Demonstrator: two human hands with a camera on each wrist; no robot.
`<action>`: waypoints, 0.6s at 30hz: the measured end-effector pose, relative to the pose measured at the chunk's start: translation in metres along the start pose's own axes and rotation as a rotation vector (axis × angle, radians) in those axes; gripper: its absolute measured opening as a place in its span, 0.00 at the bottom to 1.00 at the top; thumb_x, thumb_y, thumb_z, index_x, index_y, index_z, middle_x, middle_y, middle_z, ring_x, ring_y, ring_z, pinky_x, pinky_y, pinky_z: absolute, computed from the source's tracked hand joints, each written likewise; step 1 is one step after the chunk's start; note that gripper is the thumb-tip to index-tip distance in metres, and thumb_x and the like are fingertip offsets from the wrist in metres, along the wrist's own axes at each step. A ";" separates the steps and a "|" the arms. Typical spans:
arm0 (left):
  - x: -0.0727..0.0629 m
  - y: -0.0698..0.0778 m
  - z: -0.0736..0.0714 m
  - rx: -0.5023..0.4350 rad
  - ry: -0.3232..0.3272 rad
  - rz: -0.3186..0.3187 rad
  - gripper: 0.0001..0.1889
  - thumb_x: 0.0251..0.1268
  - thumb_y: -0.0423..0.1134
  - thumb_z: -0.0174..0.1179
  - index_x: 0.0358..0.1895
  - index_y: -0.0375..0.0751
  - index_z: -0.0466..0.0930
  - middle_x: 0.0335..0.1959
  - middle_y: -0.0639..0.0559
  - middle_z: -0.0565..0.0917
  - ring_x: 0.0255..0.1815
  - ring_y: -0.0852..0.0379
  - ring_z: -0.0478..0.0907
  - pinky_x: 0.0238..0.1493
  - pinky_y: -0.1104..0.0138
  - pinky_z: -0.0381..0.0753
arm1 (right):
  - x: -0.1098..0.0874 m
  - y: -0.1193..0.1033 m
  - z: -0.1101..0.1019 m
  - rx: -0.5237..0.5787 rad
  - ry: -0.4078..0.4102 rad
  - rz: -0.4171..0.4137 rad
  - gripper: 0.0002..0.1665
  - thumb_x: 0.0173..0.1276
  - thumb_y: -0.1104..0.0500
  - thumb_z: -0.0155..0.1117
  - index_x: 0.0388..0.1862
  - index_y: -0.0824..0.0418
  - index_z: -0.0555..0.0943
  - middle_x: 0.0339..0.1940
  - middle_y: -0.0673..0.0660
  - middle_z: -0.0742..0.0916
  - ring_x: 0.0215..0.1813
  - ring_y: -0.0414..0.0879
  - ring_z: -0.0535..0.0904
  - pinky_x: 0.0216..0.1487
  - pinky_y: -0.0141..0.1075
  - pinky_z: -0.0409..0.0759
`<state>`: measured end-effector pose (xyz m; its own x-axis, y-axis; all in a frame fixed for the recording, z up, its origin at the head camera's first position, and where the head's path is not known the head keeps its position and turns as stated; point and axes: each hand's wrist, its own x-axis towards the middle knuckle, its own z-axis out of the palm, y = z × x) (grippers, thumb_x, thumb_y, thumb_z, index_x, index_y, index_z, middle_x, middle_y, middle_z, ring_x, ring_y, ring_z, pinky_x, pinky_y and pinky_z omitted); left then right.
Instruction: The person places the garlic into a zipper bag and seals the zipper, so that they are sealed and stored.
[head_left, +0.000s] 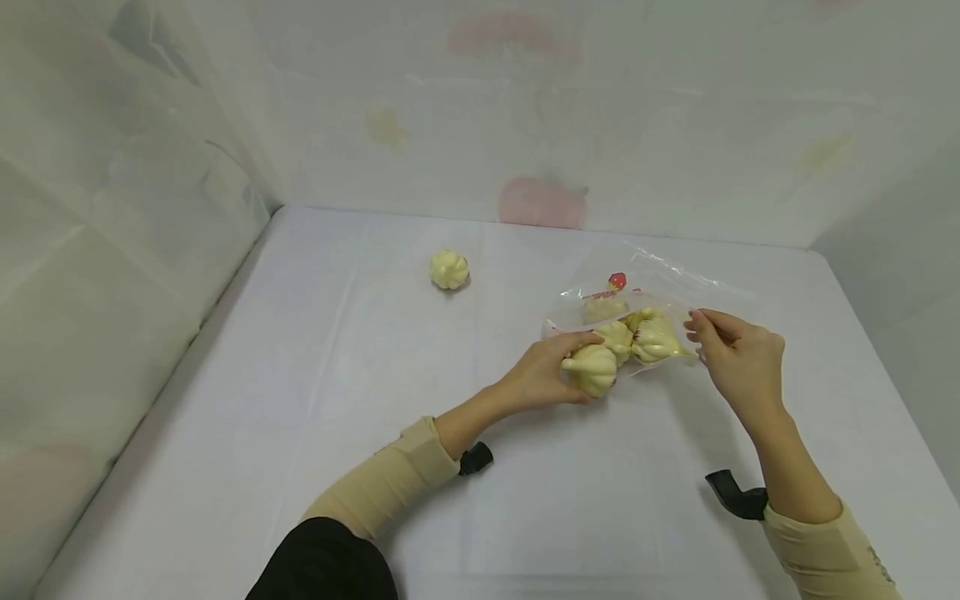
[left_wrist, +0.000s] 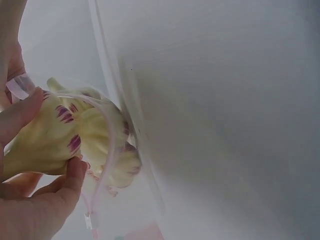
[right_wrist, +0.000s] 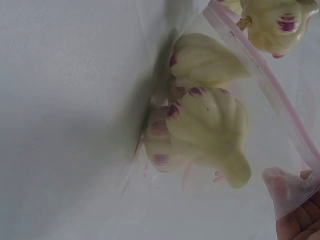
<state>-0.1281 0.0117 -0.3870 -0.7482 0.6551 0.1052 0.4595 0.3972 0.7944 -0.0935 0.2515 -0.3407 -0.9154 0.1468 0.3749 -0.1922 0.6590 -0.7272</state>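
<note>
A clear zip bag [head_left: 663, 279] with a pink seal strip lies at the right of the table, several garlic bulbs [right_wrist: 210, 125] inside it. My left hand [head_left: 546, 372] grips a pale garlic bulb with purple streaks [left_wrist: 47, 137] between thumb and fingers, right at the bag's mouth. In the left wrist view that bulb overlaps the seal strip and the bulbs behind it. My right hand [head_left: 742, 354] pinches the corner of the bag's mouth on the right side, seen also in the right wrist view, where the mouth gapes.
One more garlic bulb [head_left: 449, 270] sits alone on the white tabletop [head_left: 360, 333], back and left of the bag. Pale sheeting with faded prints [head_left: 540, 125] walls the back and the sides. Black mounts [head_left: 738, 497] stick out at both wrists.
</note>
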 end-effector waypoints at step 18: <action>0.008 0.017 0.005 0.109 0.188 -0.256 0.39 0.53 0.46 0.73 0.67 0.37 0.69 0.60 0.44 0.77 0.60 0.50 0.74 0.59 0.58 0.73 | -0.001 0.001 0.001 0.009 0.003 0.002 0.14 0.71 0.66 0.59 0.44 0.80 0.82 0.36 0.74 0.85 0.30 0.11 0.71 0.27 0.13 0.71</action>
<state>-0.1235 0.0272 -0.3758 -0.9163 0.3995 0.0272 0.2864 0.6065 0.7417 -0.0936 0.2514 -0.3426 -0.9145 0.1504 0.3757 -0.1940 0.6518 -0.7332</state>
